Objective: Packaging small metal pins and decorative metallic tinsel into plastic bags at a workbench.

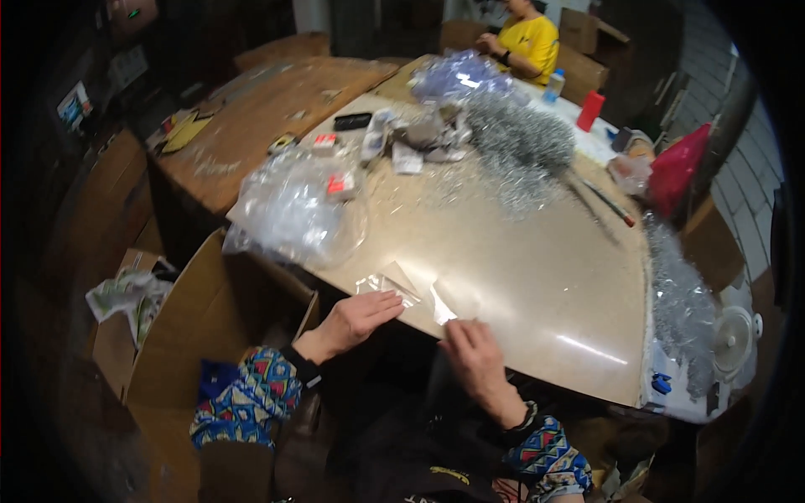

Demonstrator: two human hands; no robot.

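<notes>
A small clear plastic bag (394, 280) lies at the near edge of the table. My left hand (360, 318) rests over its lower part, fingers straight, side by side and pressed flat; the thumb is hidden. To the right is a shiny, pale piece of plastic film (442, 305), bright with glare. At its lower end my right hand (476, 356) has its fingers bent and closed on the film, slightly blurred. Both wrists show patterned sleeves with dark cuffs.
Large clear bags (298, 210) lie on the table's left, by red-and-white boxes (342, 186). Silver tinsel (520, 142) is heaped at the back, near a rod (605, 201). An open cardboard box (189, 310) stands left below. A person in yellow (530, 42) sits across.
</notes>
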